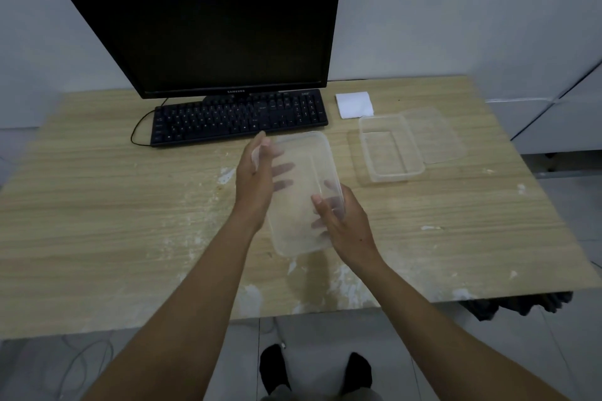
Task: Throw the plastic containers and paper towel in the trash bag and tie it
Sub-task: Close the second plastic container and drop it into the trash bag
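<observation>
Both my hands hold one clear plastic container [301, 192] above the wooden tabletop [97, 221], in front of the keyboard [237, 119]. My left hand [257, 179] grips its left long side, fingers [283, 169] wrapped behind and visible through the plastic. My right hand [342, 221] grips the near right corner, fingers curled underneath, thumb on top. A second clear container [391, 148] sits on the tabletop to the right, open side up, with a flat clear lid [436, 133] just beside and partly under it. The folded white paper towel [355, 104] lies behind them, right of the keyboard. A dark monitor [208, 23] stands at the rear. White smears mark the tabletop. Something dark [514, 304] hangs below the tabletop's near right edge; I cannot tell what it is.
</observation>
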